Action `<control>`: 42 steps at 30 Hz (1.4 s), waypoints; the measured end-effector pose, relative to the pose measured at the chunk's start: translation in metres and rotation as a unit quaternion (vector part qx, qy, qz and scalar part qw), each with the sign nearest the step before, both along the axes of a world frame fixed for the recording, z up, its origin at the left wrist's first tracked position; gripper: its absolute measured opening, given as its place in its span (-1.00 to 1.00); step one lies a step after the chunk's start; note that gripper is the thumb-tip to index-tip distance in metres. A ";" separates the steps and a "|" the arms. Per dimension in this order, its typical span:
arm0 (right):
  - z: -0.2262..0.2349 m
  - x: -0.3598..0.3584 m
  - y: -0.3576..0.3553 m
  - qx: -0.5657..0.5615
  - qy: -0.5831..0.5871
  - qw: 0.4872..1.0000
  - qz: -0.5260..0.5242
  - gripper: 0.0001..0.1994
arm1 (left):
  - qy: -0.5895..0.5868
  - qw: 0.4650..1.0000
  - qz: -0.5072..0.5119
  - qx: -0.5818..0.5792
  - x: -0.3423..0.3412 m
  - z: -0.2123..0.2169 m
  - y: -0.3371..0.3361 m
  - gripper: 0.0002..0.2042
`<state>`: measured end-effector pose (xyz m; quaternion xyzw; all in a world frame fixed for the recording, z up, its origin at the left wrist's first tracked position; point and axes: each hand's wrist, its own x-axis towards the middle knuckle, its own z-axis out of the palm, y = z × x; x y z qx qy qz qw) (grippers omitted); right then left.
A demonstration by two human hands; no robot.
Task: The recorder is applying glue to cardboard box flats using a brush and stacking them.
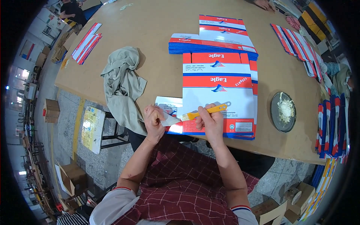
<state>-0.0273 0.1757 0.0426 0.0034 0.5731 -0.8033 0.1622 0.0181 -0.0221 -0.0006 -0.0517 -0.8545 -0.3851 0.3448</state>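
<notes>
Near the worktop's (157, 22) left edge lies a small pile of red, white and blue flat cartons (86, 44). Next, a crumpled grey-green cloth (122, 84) droops over the front edge. Just right of it, the left hand (153, 122) has its fingers curled closed at a raised white carton flap (168, 118). That flap stands beside the front carton stack (217, 93), which lies at the middle of the front edge; another stack (227, 39) lies behind. Over the front stack, the right hand (210, 122) closes its fingers around a yellow-handled brush (219, 108), tip pointing left toward the flap. Toward the right front corner sits a dark round dish (275, 114) of whitish paste (286, 108); more folded cartons (296, 45) line the right edge.
</notes>
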 end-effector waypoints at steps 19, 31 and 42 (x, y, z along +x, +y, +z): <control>0.002 0.003 -0.002 0.109 0.045 0.991 0.058 -0.78 | 0.010 0.999 -0.007 0.045 0.003 -0.006 -0.002 -0.75; 0.001 0.004 -0.002 0.121 0.059 0.989 0.066 -0.78 | 0.025 0.999 -0.001 0.038 0.004 -0.006 -0.002 -0.74; 0.000 0.007 -0.002 0.106 0.065 0.991 0.038 -0.76 | 0.032 0.999 -0.005 0.030 0.004 -0.005 -0.002 -0.74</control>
